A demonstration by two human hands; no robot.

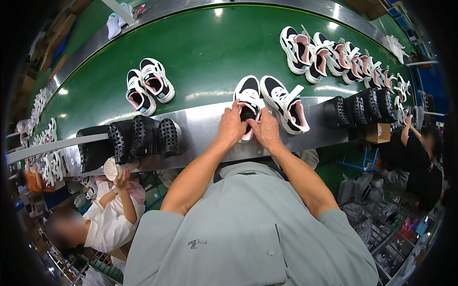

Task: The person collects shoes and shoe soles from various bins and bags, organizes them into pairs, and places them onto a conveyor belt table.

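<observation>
A white and black sneaker [248, 88] with pink lining rests on the metal edge in front of me, toe pointing away. My left hand [231, 127] grips the left side of its collar, fingers closed. My right hand [265, 129] is closed on the right side of the opening, with the thumb at the dark inside of the shoe. What the fingertips press within the opening is partly hidden. Just right of it stands a matching sneaker [281, 99], its white strap lifted and its pink-lined heel toward me.
On the green belt [210, 57] lie a pair of sneakers [150, 83] to the left and a row of sneakers [329, 57] to the right. Black studded blocks line the metal ledge [202, 128] on both sides. Co-workers sit at left [107, 214] and right [415, 157].
</observation>
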